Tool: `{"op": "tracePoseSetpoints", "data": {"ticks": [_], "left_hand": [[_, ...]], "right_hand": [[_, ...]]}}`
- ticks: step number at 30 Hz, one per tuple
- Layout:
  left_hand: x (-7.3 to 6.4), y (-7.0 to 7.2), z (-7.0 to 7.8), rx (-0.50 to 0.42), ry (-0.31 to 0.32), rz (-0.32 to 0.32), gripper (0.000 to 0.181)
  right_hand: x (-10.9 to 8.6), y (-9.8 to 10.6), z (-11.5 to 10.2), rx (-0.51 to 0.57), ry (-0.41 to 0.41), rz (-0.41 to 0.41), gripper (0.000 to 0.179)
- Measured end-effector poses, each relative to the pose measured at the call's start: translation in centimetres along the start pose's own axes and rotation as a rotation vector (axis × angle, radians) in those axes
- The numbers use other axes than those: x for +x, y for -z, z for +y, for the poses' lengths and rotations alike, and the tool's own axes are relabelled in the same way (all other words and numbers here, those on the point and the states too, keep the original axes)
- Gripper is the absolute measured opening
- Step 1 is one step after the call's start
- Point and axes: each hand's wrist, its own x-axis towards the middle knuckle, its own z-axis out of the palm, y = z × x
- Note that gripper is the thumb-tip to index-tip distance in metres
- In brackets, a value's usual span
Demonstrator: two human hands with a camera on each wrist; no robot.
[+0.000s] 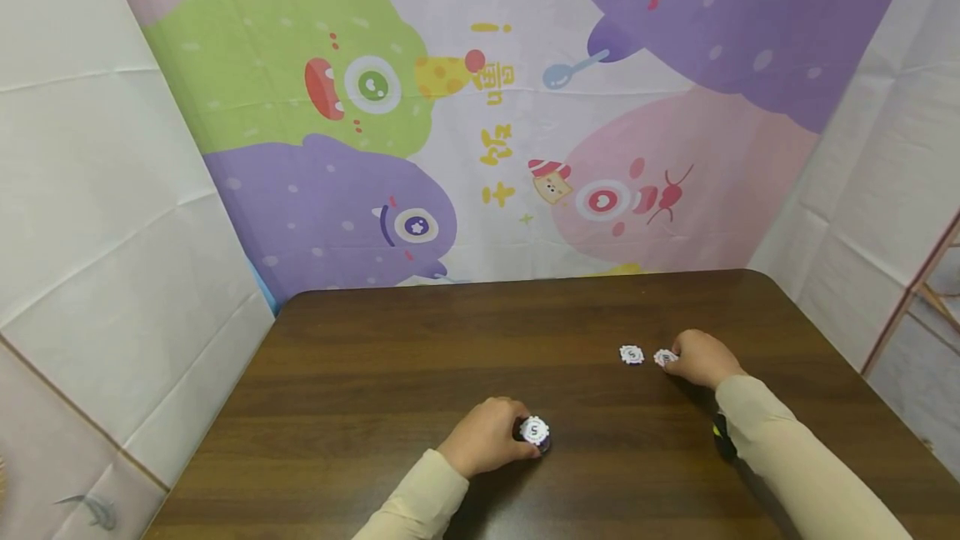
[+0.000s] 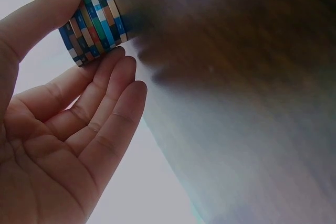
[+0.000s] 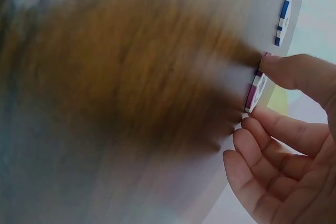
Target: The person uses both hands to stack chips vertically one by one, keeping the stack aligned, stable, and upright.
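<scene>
A stack of several poker chips (image 2: 95,24), with blue, green and tan edges, stands on the wooden table (image 1: 420,357). My left hand (image 1: 486,437) holds this stack between thumb and fingers; its top chip (image 1: 535,430) is white with a "5". Farther back on the right, my right hand (image 1: 703,358) pinches a white poker chip with purple edge marks (image 3: 256,88) between thumb and index finger, at the tabletop. Just left of it lies another white poker chip with blue edge marks (image 1: 632,354), flat and untouched.
A dark object with a yellow-green mark (image 1: 722,438) shows partly beside the right sleeve (image 1: 795,448). Behind the table's far edge hangs a cloth with cartoon monsters (image 1: 510,107). Pale cloth panels (image 1: 97,132) stand at both sides.
</scene>
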Motion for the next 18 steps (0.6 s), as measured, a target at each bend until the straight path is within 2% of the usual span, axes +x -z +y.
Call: {"op": "tracePoseSetpoints", "data": {"ticks": [7,18], "left_hand": [[0.05,-0.07,-0.08,-0.005,0.006,-0.007,0.039],[0.12,-0.14,-0.08,0.004,0.0,-0.003,0.038]], "right_hand": [[-0.01,0.11,-0.14,0.002,-0.04,-0.018,0.03],[0.38,-0.26,-0.05,-0.008,-0.059,0.012,0.043]]}}
